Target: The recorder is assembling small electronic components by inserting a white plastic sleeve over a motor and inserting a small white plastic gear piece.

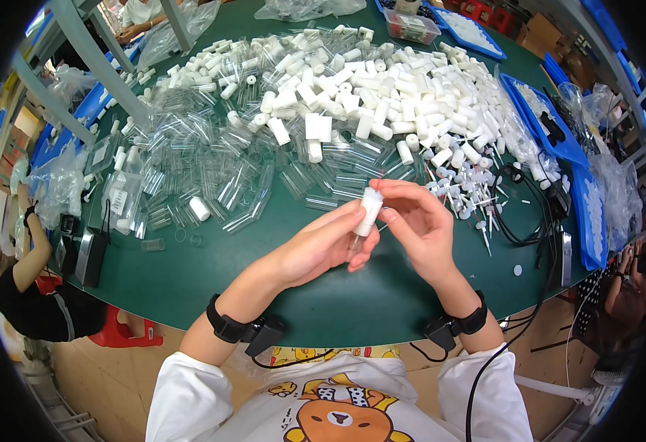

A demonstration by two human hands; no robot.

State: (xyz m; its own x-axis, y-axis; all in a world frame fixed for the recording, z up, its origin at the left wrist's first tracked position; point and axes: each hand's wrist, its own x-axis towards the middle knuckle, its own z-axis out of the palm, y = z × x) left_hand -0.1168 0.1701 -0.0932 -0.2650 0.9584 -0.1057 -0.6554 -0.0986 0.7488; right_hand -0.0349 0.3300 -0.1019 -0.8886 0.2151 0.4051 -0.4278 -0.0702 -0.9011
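The left hand [312, 249] pinches one white cylinder [368, 211] above one green table [168, 276], the one right hand [424, 230] curls its fingers near its top, pinching or not I cannot tell, before uncountable loose white pieces [411, 96] and clear tubes [231, 195].

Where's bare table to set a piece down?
Two patches of green table: front left, between the left forearm and the clear tubes; front right, between the right forearm and the white disc, nearer than the stemmed white pieces. Crowded: the middle and far side, heaped with white cylinders.
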